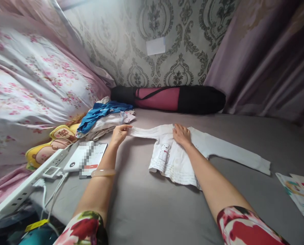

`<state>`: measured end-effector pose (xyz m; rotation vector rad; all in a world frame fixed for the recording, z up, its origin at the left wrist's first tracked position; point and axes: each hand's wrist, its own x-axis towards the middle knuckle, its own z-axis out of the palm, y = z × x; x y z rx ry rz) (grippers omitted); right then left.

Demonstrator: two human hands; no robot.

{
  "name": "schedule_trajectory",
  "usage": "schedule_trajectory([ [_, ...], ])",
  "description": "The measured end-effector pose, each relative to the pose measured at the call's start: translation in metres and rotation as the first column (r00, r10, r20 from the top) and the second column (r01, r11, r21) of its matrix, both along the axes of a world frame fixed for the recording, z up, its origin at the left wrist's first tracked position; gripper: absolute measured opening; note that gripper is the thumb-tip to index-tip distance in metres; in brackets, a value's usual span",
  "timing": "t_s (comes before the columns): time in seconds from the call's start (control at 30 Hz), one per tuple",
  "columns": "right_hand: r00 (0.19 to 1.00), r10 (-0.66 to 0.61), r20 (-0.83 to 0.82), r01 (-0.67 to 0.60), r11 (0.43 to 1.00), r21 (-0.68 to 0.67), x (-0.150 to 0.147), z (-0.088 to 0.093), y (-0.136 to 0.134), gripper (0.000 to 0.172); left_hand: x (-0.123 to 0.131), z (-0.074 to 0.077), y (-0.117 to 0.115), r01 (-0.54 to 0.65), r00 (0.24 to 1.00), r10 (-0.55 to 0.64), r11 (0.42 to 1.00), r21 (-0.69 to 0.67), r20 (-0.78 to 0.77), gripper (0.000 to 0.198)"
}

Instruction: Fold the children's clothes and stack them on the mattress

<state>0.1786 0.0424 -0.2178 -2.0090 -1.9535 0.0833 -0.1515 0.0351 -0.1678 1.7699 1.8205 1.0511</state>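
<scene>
A small white long-sleeved baby shirt lies spread on the grey bed sheet, with a little bear printed on its front. My left hand pinches the cuff of the sleeve on the left, which stretches out straight. On the upper part of the shirt, near the neckline, my right hand lies palm down with its fingers on the cloth. The other sleeve reaches out to the right, flat on the sheet. Part of the shirt's middle is hidden under my right hand and forearm.
Folded clothes with a blue piece on top are piled at the back left. Nearer are a phone, a white device, a power strip and yellow cushions. A black and pink bag lies along the wall. Printed cloth is at right.
</scene>
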Motion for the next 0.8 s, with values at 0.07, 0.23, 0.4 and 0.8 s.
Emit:
schedule_trajectory([
  [0.07, 1.0, 0.005, 0.02, -0.006, 1.0, 0.007, -0.001, 0.0, -0.001, 0.045, -0.004, -0.006, 0.007, -0.011, 1.0, 0.013, 0.996, 0.083, -0.029, 0.039],
  [0.23, 0.998, -0.004, 0.068, 0.004, 1.0, -0.012, -0.002, 0.001, -0.001, 0.046, -0.019, -0.034, 0.024, -0.033, 0.985, 0.061, 0.986, 0.165, -0.163, 0.042],
  [0.4, 0.995, 0.005, 0.097, -0.005, 1.0, -0.001, -0.002, -0.001, -0.001, 0.049, -0.023, -0.053, 0.037, 0.018, 0.942, 0.003, 0.998, 0.06, -0.336, 0.045],
  [0.8, 0.987, 0.104, 0.123, -0.074, 0.972, -0.224, -0.013, 0.006, 0.007, 0.06, -0.015, -0.051, 0.032, -0.119, 0.928, 0.114, 0.993, 0.008, -0.354, 0.054],
])
